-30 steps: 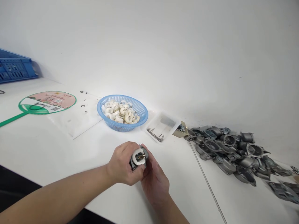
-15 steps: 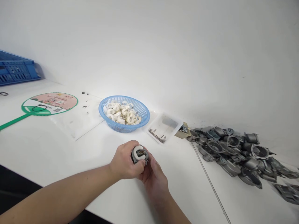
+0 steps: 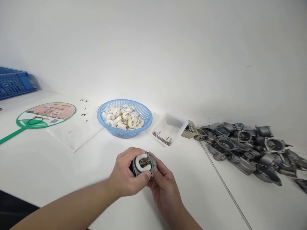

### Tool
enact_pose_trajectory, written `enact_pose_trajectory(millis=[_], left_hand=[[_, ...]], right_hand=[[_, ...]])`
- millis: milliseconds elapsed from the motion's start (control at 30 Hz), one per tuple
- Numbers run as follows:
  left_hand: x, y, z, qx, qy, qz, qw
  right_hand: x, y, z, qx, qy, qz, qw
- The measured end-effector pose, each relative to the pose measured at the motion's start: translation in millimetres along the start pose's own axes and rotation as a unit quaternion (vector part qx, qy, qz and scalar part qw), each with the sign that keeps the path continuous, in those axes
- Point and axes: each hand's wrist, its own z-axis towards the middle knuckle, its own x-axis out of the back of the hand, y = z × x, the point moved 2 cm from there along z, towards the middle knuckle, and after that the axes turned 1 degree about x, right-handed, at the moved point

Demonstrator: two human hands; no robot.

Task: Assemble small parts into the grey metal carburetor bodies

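Both my hands hold one small grey metal part (image 3: 144, 164) with a white curved float seated in its top, low over the white table (image 3: 59, 159). My left hand (image 3: 126, 175) wraps round its left side, thumb along the front. My right hand (image 3: 164, 187) pinches its right edge from below. Behind them stands a blue plastic basket (image 3: 124, 117) full of white curved floats with metal clips.
A clear shallow tray (image 3: 169, 129) with thin metal pins lies right of the basket. A heap of grey cast metal bodies (image 3: 249, 147) spreads at the right. A round green-handled fan (image 3: 43, 115), a clear plastic sheet with small black rings and a blue crate (image 3: 13, 81) sit at the left.
The part has been turned in my hands and its white float now faces up more fully. My view has shifted slightly to the left and down.
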Motion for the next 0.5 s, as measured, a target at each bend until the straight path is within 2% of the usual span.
enact_pose_trajectory(millis=[200, 500], left_hand=[[-0.1, -2.0, -0.4, 0.023, -0.005, -0.003, 1.000], [-0.2, -9.7, 0.1, 0.108, -0.003, -0.051, 0.993]], right_hand=[[5.0, 2.2, 1.2, -0.005, 0.004, -0.019, 1.000], [9.3, 2.0, 3.5, -0.014, -0.004, -0.048, 0.999]])
